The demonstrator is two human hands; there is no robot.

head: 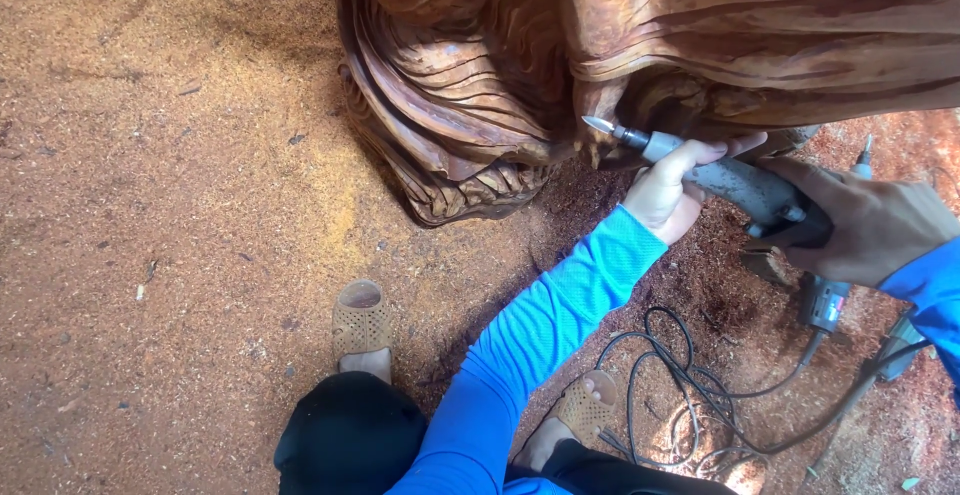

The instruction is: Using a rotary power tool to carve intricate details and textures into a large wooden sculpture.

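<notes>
A large reddish-brown wood carving (470,75) with deep flowing folds stands on the sawdust-covered ground. Both my hands hold a grey electric die grinder (745,187). My left hand (672,190), in a blue sleeve, grips the tool near its front. My right hand (868,223) grips the rear of its body. The pointed burr (598,126) at the tool's tip sits close to a dark hollow in the carving's lower part; whether it touches the wood I cannot tell.
Sawdust (170,205) covers the ground all around. Black power cords (690,375) lie coiled at the lower right, beside a second small power tool (825,305). My feet in tan perforated sandals (362,323) rest near the carving's base.
</notes>
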